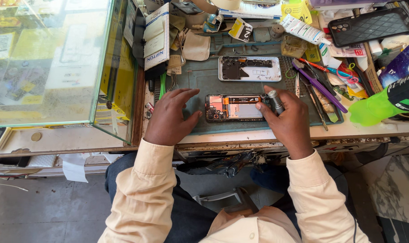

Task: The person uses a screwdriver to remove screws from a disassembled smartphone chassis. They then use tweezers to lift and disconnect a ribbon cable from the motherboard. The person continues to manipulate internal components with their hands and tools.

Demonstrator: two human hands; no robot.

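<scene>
Our left hand (170, 118) lies flat and empty on the mat (200, 76), fingers spread beside the phone (235, 107). It lies backless on the worktop, its boards and orange strip bare. Our right hand (289, 121) grips a screwdriver (275, 101) at its right end.

Bright, even daylight fills the scene, strongest over the green work mat (204, 81), where colours read clearly. Left of the mat, the glass display case (51, 63) carries pale reflections and a milky glare that wash out what lies beneath. Shadows around the mat are soft and short. Below the mat, the floor sits dimmer. Straight lines bow near the frame edges, a wide-lens distortion. Focus is sharp throughout.
</scene>
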